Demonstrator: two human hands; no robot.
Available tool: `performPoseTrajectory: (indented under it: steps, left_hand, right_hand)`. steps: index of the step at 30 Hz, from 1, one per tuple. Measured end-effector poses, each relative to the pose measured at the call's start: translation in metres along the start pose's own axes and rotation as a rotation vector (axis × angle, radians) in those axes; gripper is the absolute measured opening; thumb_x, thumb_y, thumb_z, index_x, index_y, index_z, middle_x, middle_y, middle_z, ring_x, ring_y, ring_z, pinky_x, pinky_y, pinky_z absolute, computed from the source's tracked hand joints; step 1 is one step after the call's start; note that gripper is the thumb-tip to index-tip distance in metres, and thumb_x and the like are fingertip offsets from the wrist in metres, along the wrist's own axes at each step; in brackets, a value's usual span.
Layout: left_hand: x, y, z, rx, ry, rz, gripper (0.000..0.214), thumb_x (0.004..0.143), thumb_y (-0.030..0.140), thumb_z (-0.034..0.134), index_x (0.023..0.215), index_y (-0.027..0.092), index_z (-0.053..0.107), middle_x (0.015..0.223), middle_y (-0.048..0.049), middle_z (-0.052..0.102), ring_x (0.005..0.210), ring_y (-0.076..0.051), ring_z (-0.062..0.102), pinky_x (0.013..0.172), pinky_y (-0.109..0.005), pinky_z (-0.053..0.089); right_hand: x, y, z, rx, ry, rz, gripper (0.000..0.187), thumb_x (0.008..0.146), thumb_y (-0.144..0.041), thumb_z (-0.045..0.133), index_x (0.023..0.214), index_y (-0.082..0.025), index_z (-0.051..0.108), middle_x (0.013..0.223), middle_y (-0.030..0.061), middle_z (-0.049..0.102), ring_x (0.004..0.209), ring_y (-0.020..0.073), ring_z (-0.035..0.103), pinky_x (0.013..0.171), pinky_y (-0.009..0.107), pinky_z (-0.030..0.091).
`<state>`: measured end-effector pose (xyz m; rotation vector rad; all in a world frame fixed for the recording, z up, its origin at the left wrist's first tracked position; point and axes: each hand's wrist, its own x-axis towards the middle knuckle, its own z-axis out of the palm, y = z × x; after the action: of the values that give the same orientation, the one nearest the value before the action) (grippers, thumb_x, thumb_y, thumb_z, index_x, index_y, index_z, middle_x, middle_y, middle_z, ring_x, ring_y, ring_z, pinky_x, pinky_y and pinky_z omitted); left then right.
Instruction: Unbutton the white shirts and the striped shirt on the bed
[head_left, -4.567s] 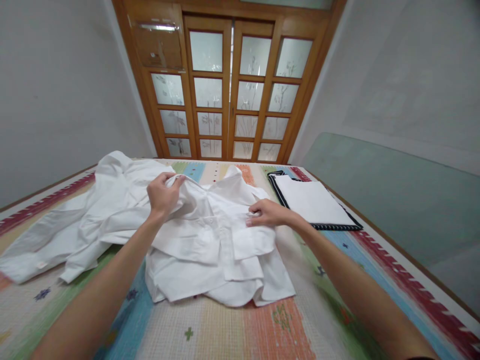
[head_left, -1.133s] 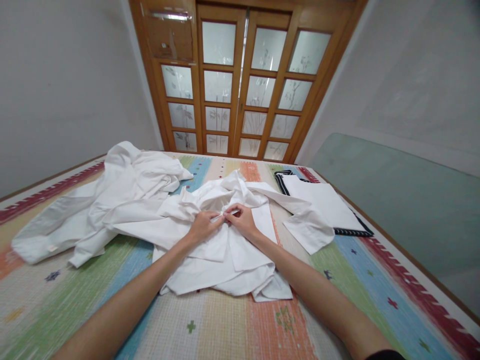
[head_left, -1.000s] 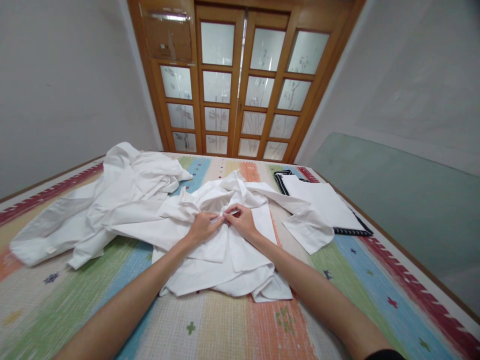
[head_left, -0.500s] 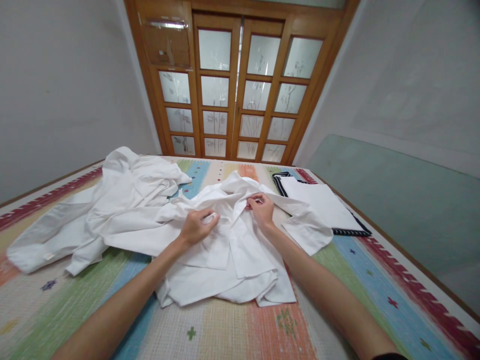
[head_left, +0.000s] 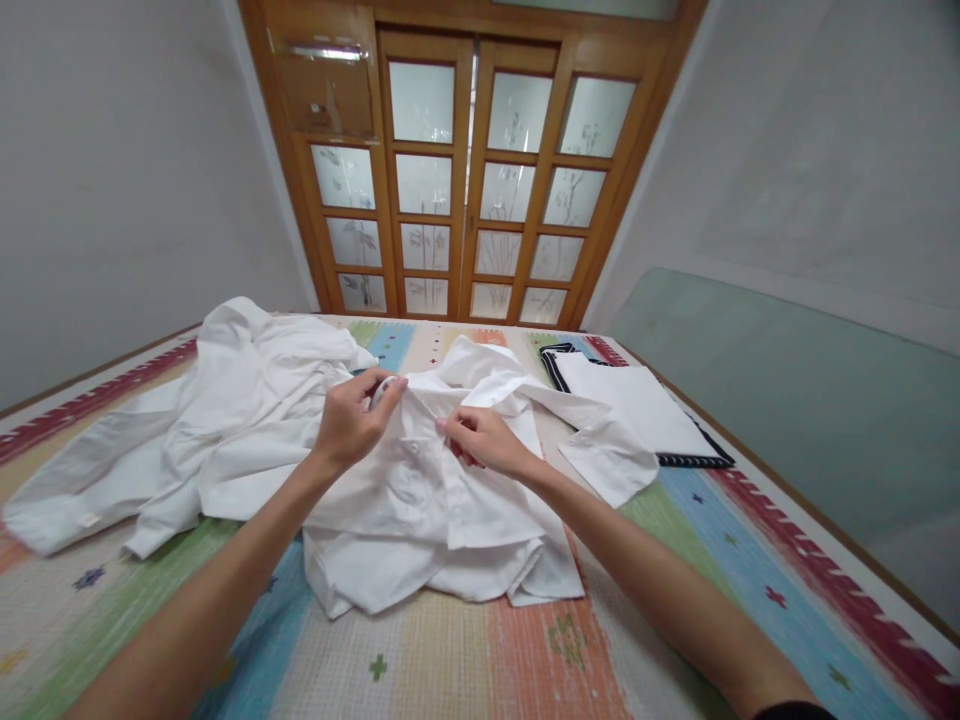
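Rumpled and loose, a white garment heap (head_left: 247, 420) spreads along the left edge of the worktop (head_left: 442, 660), reaching toward the far-left corner; where it meets the next piece is hard to tell. Just beside it, your left hand (head_left: 354, 420) pinches the upper front of a white shirt (head_left: 405, 505), thumb against fingers. The shirt lies mid-worktop, hem toward the near edge, its front creased. Your right hand (head_left: 486, 440), fingers curled, appears to grip the front strip (head_left: 455, 510) higher up; a sleeve (head_left: 611, 455) runs out beyond it toward the right edge. There, toward the far-right corner, a folded stack (head_left: 637, 405) rests flat, black striped trim showing beneath its white top. That stack looks finished; the shirt seems only partly straightened, and the heap awaits attention. Compared with half a second ago, your left hand is closer to the far edge, your right closer to the near one.
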<state>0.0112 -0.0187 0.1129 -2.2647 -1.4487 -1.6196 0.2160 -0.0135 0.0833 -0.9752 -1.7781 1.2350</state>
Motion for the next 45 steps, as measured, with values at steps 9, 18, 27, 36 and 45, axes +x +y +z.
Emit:
performPoseTrajectory:
  steps: [9,18,27,36,45]
  left_hand:
    - [-0.005,0.011,0.02,0.125,-0.538,0.276,0.025,0.088,0.026,0.05,0.108,0.016,0.063,0.106,-0.0104,0.067,0.102,-0.025,0.061,0.092,-0.037,0.044]
    - [-0.054,-0.02,0.077,0.0,-0.694,0.058,0.027,0.091,0.027,0.052,0.067,0.019,0.059,0.065,-0.0053,0.064,0.064,-0.019,0.06,0.063,-0.027,0.04]
    - [-0.067,-0.022,0.079,-0.144,-0.572,-0.059,0.031,0.092,0.036,0.047,0.069,0.019,0.061,0.064,-0.0023,0.063,0.061,-0.016,0.056,0.06,-0.027,0.038]
    - [-0.068,-0.021,0.076,-0.241,-0.607,-0.165,0.035,0.091,0.041,0.046,0.077,0.018,0.068,0.07,-0.0017,0.069,0.067,-0.016,0.058,0.063,-0.026,0.041]
    - [-0.068,-0.021,0.077,-0.273,-0.605,-0.145,0.025,0.088,0.033,0.051,0.088,0.018,0.071,0.087,-0.0047,0.074,0.079,-0.02,0.065,0.075,-0.028,0.047]
  right_hand:
    - [0.004,0.024,0.001,0.009,0.09,-0.05,0.013,0.071,-0.017,0.054,0.075,-0.016,0.066,0.052,-0.0033,0.061,0.043,0.0105,0.056,0.045,0.02,0.043]
    - [-0.007,0.044,-0.006,-0.142,0.297,-0.145,0.009,0.068,-0.015,0.057,0.075,-0.019,0.062,0.062,-0.0039,0.061,0.05,0.0099,0.055,0.054,0.022,0.045]
    - [-0.006,0.067,0.004,0.135,0.277,0.009,0.015,0.066,-0.027,0.064,0.074,-0.02,0.054,0.05,-0.0052,0.059,0.039,0.0109,0.053,0.041,0.021,0.042]
    - [-0.003,0.076,0.007,0.37,0.215,0.154,0.029,0.054,-0.032,0.079,0.069,-0.019,0.057,0.047,-0.004,0.063,0.04,0.0119,0.058,0.042,0.022,0.049]
    - [-0.006,0.073,0.007,0.41,0.255,0.154,0.03,0.052,-0.031,0.08,0.066,-0.02,0.055,0.042,-0.0069,0.057,0.034,0.0091,0.05,0.036,0.019,0.043]
